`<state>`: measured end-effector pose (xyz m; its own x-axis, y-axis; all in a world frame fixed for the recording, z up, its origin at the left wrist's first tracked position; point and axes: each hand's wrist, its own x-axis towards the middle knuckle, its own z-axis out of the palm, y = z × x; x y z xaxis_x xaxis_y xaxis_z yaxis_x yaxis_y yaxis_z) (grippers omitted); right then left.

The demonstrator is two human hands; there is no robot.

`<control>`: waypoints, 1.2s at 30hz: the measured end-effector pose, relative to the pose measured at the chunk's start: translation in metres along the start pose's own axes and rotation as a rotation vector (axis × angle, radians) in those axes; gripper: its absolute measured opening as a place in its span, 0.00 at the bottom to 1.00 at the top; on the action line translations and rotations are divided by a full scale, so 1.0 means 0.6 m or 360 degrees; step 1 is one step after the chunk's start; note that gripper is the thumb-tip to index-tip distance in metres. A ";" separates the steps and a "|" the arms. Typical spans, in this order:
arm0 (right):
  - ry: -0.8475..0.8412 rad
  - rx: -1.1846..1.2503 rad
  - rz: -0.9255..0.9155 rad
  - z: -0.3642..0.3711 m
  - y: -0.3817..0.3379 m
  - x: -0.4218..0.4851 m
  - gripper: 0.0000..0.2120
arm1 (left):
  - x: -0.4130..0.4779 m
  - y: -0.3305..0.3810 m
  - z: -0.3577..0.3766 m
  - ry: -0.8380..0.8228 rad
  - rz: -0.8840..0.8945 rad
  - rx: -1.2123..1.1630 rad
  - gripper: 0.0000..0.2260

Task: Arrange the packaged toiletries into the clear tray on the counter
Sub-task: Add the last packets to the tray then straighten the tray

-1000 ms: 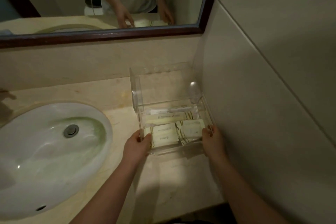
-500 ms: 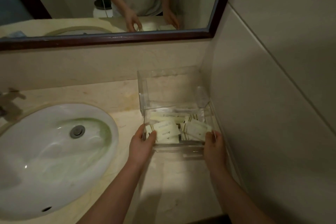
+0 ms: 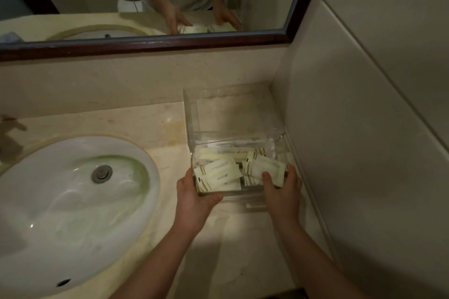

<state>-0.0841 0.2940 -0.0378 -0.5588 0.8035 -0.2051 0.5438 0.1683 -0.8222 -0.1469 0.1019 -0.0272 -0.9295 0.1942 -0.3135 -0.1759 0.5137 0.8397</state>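
Observation:
A clear acrylic tray point(image 3: 233, 195) with a tall clear back panel stands on the beige counter point(image 3: 145, 126), close to the right wall. Inside lie several cream toiletry packets with gold stripes point(image 3: 217, 175), some flat, some tilted. My left hand point(image 3: 194, 198) grips the tray's front left corner. My right hand point(image 3: 283, 192) holds the front right corner, its thumb over the rim and pressing on a tilted packet point(image 3: 266, 168).
A white oval sink point(image 3: 65, 206) with a metal drain fills the left of the counter. A dark-framed mirror point(image 3: 170, 42) hangs above the backsplash. The tiled wall point(image 3: 364, 153) is right beside the tray. The counter's front edge lies below my arms.
Both hands kept hold of the tray's front corners. The tray slid a little farther back toward the wall corner, and the packets inside shifted and tilted.

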 end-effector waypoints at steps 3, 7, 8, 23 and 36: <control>-0.0022 -0.0021 -0.0014 0.004 -0.010 0.021 0.35 | 0.008 -0.001 0.007 0.0065 0.0014 0.0014 0.35; -0.0119 -0.0029 0.0011 0.003 -0.022 0.058 0.37 | 0.026 0.013 0.010 0.0064 0.0028 -0.0064 0.35; -0.0133 -0.0016 0.0022 0.004 -0.024 0.064 0.37 | 0.029 0.016 0.009 0.0079 0.0042 -0.0060 0.34; -0.0058 -0.0016 0.0161 0.033 -0.058 0.104 0.44 | 0.079 0.034 0.045 0.0496 -0.0183 -0.0322 0.36; -0.0300 0.0292 -0.0018 0.025 -0.040 0.104 0.45 | 0.101 0.028 0.038 0.0329 -0.0070 -0.0188 0.46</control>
<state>-0.1416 0.3317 -0.0389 -0.6803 0.6788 -0.2763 0.4235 0.0564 -0.9041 -0.1985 0.1415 -0.0425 -0.9645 -0.0074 -0.2640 -0.2432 0.4144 0.8770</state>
